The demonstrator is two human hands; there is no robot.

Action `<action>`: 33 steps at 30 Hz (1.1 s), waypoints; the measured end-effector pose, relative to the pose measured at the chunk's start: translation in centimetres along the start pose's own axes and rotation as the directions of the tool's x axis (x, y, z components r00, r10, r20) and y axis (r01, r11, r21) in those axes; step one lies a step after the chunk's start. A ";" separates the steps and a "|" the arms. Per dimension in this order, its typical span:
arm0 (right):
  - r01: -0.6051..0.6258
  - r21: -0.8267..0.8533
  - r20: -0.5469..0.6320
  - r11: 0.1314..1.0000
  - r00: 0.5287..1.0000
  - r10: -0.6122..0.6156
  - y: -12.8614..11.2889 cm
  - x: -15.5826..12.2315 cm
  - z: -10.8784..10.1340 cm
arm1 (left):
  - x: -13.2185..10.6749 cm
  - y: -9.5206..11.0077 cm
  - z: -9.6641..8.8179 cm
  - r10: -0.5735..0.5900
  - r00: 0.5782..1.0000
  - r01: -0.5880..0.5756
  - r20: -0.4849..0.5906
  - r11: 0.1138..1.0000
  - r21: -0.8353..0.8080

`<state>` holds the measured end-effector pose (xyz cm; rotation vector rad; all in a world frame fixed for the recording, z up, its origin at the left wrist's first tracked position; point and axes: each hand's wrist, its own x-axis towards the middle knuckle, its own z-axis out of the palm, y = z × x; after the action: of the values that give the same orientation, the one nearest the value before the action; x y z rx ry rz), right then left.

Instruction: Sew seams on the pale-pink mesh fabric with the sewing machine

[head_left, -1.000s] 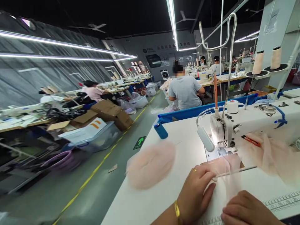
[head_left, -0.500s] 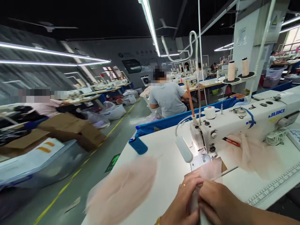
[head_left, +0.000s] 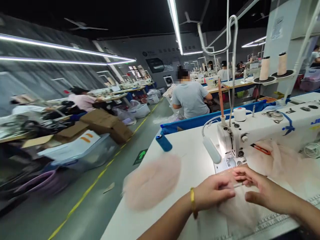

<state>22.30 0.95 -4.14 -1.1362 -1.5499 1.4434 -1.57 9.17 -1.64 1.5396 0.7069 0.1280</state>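
Note:
My left hand lies on sheer pale pink fabric on the white table, its fingers closed in a pinch on the cloth and on a thin white strip. My right hand meets it from the right, thumb and fingers pinching the same strip and fabric just in front of the needle plate of the white sewing machine. A gold bangle sits on the left wrist.
A blurred pink fabric piece lies at the table's left edge by a blue roll. More pink cloth and red snips lie behind the machine arm. Thread cones stand at the back right. A person in grey sits ahead; boxes line the aisle.
The view swung right, then part-way back. My hands moved from near the table's front edge up toward the needle, and the right hand shifted from beside the left to holding the strip ahead of it.

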 end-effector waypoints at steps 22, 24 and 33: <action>0.005 -0.337 -0.097 0.941 0.994 -0.040 2.8 4.5 0.3 | 2.5 -3.8 0.7 0.008 0.884 -0.111 -0.467 0.975 -0.194; 0.003 -0.366 -0.100 0.931 0.994 -0.043 2.8 4.3 0.3 | 2.3 -3.7 0.8 0.001 0.891 -0.087 -0.454 0.982 -0.170; 0.027 -0.430 -0.157 0.902 0.982 -0.104 2.9 4.4 0.8 | 2.3 -3.7 1.6 0.120 0.873 -0.158 -0.473 0.987 -0.041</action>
<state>20.36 4.71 -7.36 -1.4052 -1.8068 0.9473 -0.27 8.71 -6.08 1.4946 0.9571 0.6508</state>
